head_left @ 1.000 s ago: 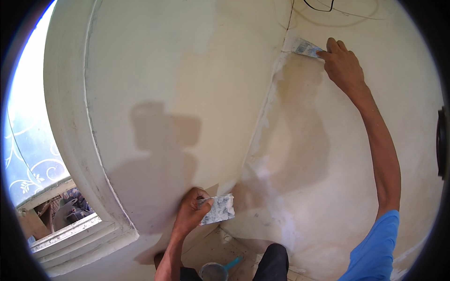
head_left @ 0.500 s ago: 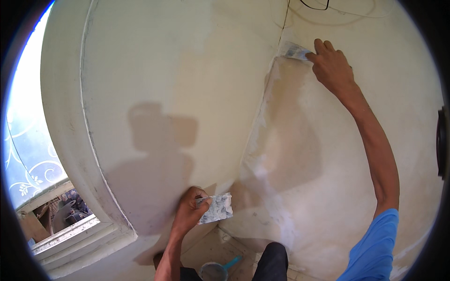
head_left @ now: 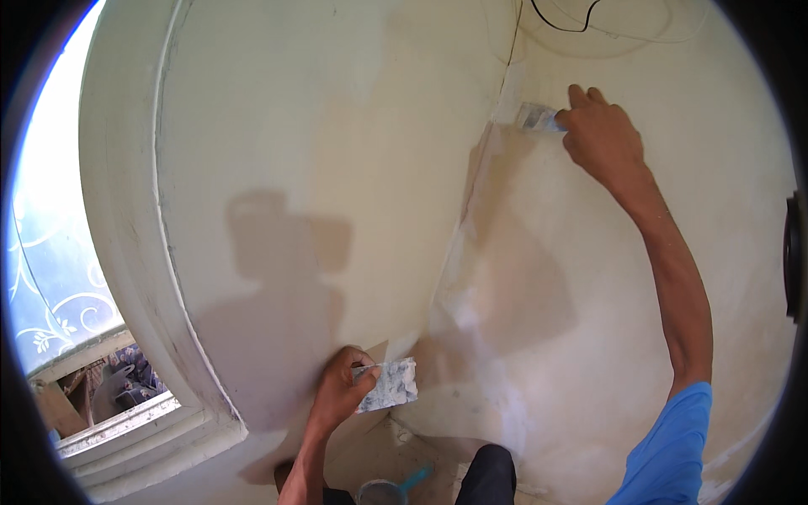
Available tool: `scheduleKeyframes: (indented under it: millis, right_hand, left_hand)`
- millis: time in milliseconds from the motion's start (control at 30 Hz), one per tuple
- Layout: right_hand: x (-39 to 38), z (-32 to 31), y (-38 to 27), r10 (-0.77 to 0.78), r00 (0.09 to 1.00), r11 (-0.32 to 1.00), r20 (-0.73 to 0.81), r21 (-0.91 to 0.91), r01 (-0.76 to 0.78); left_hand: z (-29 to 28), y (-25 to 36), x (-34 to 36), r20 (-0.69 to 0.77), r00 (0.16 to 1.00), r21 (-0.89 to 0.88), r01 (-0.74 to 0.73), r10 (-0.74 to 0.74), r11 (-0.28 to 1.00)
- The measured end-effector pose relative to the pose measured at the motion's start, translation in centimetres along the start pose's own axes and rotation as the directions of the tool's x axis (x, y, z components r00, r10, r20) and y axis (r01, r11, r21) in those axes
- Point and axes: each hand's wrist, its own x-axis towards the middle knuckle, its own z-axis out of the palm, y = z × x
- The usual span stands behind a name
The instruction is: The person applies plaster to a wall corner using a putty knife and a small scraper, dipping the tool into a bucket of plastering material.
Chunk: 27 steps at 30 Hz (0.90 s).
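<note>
My right hand (head_left: 604, 139) is raised at the upper right, its fingers closed on a flat scraper blade (head_left: 539, 117) smeared with white paste. The blade lies against the right wall (head_left: 640, 278), close to the corner seam. Lower down, my left hand (head_left: 343, 385) pinches a second flat plate (head_left: 392, 385), rectangular and streaked with white and grey paste. This plate is held out in front of the left wall (head_left: 379, 185), near the bottom of the corner. Pale paste patches run down the right wall beside the seam.
A window frame (head_left: 126, 210) curves along the left, with a patterned blue pane beside it. Below, a round container with a turquoise handle (head_left: 416, 478) stands on the floor by my knee (head_left: 490, 475). A black cable (head_left: 572, 28) hangs at the top; a dark round object (head_left: 792, 257) sits far right.
The right hand and its scraper have moved slightly down and right, a little away from the corner seam. The left hand keeps its grip on the plate, sitting slightly lower in the picture.
</note>
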Motion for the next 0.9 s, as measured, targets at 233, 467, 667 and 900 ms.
scheduleKeyframes:
  millis: [233,467,667,900]
  right_hand:
    - [4.0,6.4,6.1,0.025,0.885,0.951,-0.464,0.283,0.122]
    - [6.3,7.8,7.4,-0.013,0.871,0.967,-0.491,0.216,0.136]
    - [6.8,7.0,6.9,-0.043,0.923,0.996,-0.382,0.056,0.069]
    - [5.6,4.3,6.6,-0.008,0.927,1.0,-0.375,0.016,0.015]
  left_hand:
    - [0.3,0.7,-0.3,0.003,0.998,-0.056,0.061,-0.061,0.997]
    - [0.3,0.7,-0.1,0.021,0.997,-0.091,0.08,-0.078,0.993]
    - [0.2,0.6,0.0,0.007,0.999,-0.08,0.042,-0.041,0.996]
    - [-0.5,-1.2,0.0,0.004,0.992,-0.002,-0.13,0.13,0.992]
